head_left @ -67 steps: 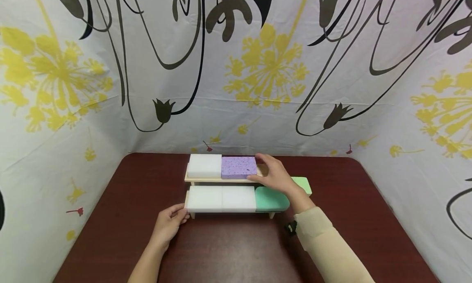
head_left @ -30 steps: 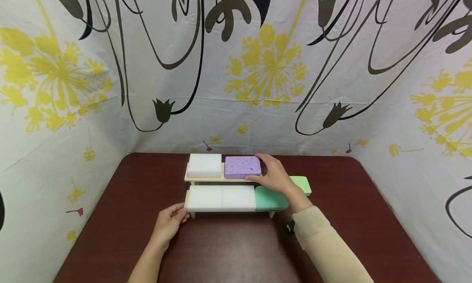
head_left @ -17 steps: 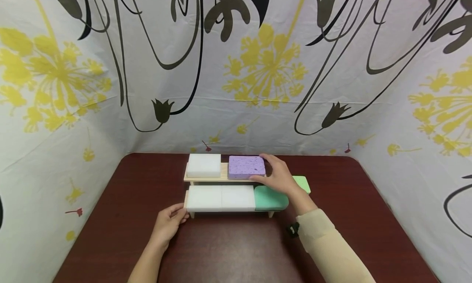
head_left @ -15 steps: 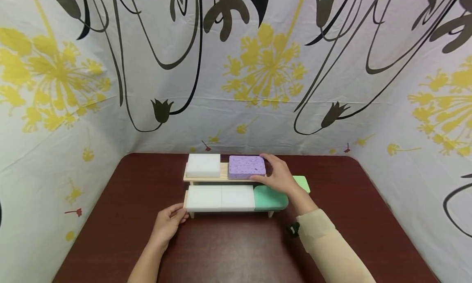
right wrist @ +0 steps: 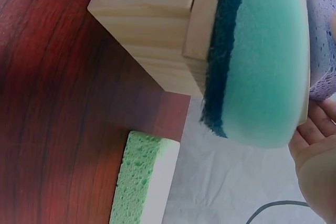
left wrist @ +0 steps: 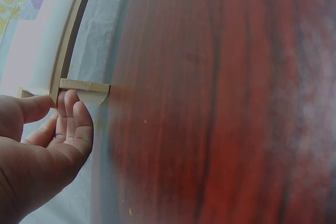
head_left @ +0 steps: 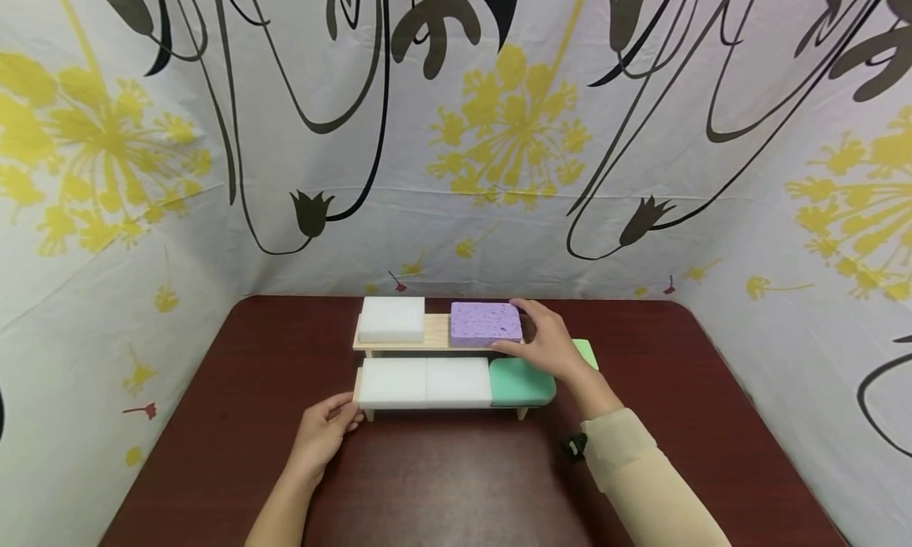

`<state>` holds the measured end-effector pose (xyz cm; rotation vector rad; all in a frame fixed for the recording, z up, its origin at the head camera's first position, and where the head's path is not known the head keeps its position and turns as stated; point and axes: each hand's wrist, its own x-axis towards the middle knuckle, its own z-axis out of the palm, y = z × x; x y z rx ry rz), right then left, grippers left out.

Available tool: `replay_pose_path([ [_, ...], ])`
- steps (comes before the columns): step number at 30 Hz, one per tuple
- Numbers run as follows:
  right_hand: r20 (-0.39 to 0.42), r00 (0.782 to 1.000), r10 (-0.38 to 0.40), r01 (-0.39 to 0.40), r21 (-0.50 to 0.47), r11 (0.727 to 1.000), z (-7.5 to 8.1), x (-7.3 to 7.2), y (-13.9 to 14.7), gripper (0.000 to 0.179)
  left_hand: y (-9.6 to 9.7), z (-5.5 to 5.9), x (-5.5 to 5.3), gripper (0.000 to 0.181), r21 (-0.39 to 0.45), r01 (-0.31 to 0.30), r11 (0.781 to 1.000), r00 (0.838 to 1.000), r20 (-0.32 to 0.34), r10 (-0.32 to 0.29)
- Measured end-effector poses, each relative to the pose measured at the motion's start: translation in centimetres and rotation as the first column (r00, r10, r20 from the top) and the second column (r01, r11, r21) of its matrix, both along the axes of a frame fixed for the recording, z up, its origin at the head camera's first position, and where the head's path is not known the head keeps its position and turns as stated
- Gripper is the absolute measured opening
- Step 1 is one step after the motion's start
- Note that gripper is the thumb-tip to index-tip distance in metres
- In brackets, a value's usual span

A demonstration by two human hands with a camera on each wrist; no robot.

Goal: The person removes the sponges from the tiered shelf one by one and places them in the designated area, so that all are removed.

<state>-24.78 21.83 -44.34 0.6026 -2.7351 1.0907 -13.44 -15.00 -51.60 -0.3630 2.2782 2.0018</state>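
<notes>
A wooden two-level rack (head_left: pixel 436 332) stands toward the back of the table. My right hand (head_left: pixel 547 339) holds the purple sponge (head_left: pixel 484 324) by its right end, on the upper board. To its left, across a stretch of bare wood, sits a white foam block (head_left: pixel 392 319). On the lower board lie two more white blocks, a left one (head_left: pixel 392 383) and a middle one (head_left: pixel 458 382), then a teal sponge (head_left: pixel 523 381) with a dark scouring layer (right wrist: pixel 223 56). My left hand (head_left: pixel 324 430) pinches the rack's left end, near a wooden leg (left wrist: pixel 84 85).
A light green sponge (head_left: pixel 587 351) with a white layer lies on the dark red table (head_left: pixel 442 476), right of the rack and partly behind my right arm. Patterned white cloth (head_left: pixel 513 246) hangs behind the table and along both sides.
The purple sponge has slid right along the upper board in my right hand, from against the white block to a gap away from it. My left hand has stayed at the rack's end.
</notes>
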Motion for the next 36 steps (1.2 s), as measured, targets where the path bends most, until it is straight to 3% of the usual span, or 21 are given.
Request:
replay_pose_path([
  [15, 0.022, 0.999, -0.04, 0.039, 0.021, 0.999, -0.3, 0.3, 1.5, 0.084, 0.1, 0.1, 0.0, 0.035, -0.002, -0.001, 1.0, 1.0, -0.006, 0.001],
  [36, 0.026, 0.997, -0.067, 0.067, -0.026, 0.997, -0.2, 0.6, 3.3, 0.082, 0.0, -0.2, 0.1, 0.036, 0.003, 0.006, 1.0, 1.0, 0.008, -0.006],
])
